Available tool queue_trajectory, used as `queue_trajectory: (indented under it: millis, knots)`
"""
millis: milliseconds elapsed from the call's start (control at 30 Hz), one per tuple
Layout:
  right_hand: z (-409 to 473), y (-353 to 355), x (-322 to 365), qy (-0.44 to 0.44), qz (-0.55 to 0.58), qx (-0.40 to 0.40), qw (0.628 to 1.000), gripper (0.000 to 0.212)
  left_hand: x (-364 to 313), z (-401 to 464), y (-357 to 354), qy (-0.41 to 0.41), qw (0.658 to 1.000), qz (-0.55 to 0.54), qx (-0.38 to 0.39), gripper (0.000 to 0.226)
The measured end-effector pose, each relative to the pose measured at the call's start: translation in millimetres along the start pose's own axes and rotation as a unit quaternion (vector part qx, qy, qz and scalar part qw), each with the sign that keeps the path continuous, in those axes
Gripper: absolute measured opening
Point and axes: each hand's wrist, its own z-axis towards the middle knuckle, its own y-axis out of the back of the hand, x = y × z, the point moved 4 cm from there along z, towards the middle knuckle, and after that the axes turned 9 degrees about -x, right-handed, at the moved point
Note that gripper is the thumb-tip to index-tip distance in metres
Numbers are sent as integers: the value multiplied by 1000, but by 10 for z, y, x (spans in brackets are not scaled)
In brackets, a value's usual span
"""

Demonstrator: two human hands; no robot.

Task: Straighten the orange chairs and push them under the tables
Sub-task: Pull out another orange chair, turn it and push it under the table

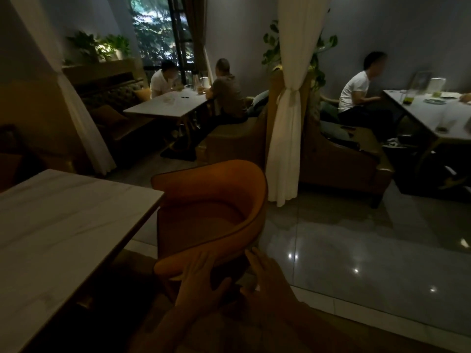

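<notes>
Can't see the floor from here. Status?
Left hand and right hand flat on chair back. Chair beside table, not under. Nothing blocking.

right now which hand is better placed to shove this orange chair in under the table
Left hand: it lies flat on the orange chair's curved back, table to the left. Right hand only touches the rim.

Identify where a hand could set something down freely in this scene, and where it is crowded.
Free: the near marble table left of the orange chair, and the chair's seat. Crowded: the chair's near rim, where the left hand and right hand rest, and the diners' tables.
</notes>
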Motion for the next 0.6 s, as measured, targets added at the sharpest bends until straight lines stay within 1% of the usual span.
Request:
queue_trajectory:
  millis: [167,300,367,400,467,533,600]
  knots:
    - [635,-33,-346,-2,-22,21,1000,90,109,712,-292,-21,1000,11,9,90]
    - [1196,-149,-634,1,-66,62,996,96,243,1228,-498,-3,1000,4,26,84]
    - [1470,-216,-765,8,-83,85,993,94,318,1469,-582,13,999,-6,48,85]
    - [1593,-256,-828,11,-93,96,991,91,378,1579,-629,24,998,-12,63,90]
    - [1805,-352,-966,11,-113,114,987,84,552,1775,-744,51,995,-22,79,109]
    - [1974,-446,-1113,10,-132,138,981,86,732,1912,-885,69,992,-31,100,120]
    - [2117,-527,-1261,5,-156,170,973,87,838,1994,-970,81,988,-44,121,126]
